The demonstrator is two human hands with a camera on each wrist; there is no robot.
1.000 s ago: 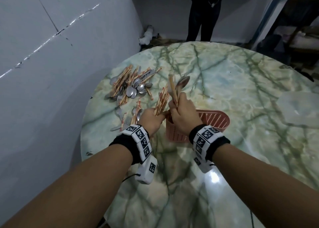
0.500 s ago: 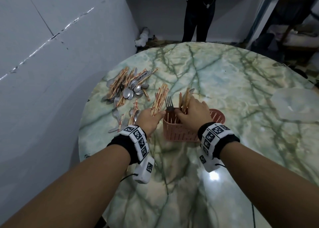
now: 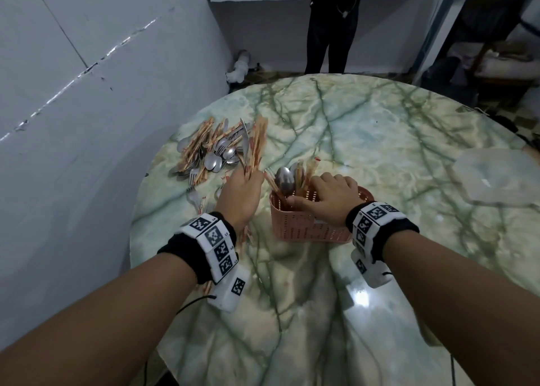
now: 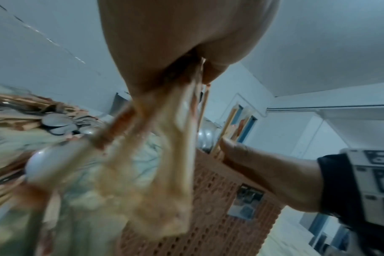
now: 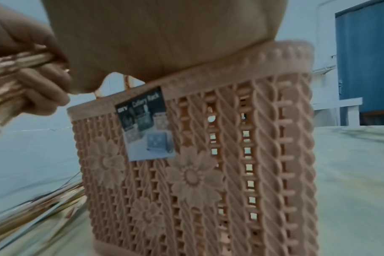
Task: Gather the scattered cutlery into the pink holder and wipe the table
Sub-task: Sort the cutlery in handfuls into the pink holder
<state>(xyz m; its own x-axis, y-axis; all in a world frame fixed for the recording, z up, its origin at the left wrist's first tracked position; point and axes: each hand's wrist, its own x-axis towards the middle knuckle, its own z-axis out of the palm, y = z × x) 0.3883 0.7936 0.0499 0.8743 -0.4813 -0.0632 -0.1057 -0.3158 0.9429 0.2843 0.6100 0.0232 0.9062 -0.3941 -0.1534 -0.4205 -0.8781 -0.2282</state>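
Nearest the person, the right hand (image 3: 327, 200) rests on top of the pink holder (image 3: 309, 228), palm on the near rim with the thumb lying along it and the fingers bent loosely over the opening; it seems to be steadying the holder, though whether the fingertips also pinch one of the pieces inside cannot be told from here. The holder stands upright on the marble table (image 3: 292, 312), and from its left compartment rise a spoon (image 3: 285, 179) and several wrapped chopsticks, handles down. Just to its left the left hand (image 3: 241, 198) is clenched round a bundle of wrapped chopsticks (image 3: 255, 149), whose long axis runs up and away from the person, the lower ends poking out below the fist, blurred in the left wrist view. The holder's opening lies to the right of that fist and slightly below it, so the left hand is the one placed to swing the bundle upright over the rim. Farther off, toward the wall, the remaining pile of cutlery (image 3: 213, 152) lies flat on the table, well apart from the holder.
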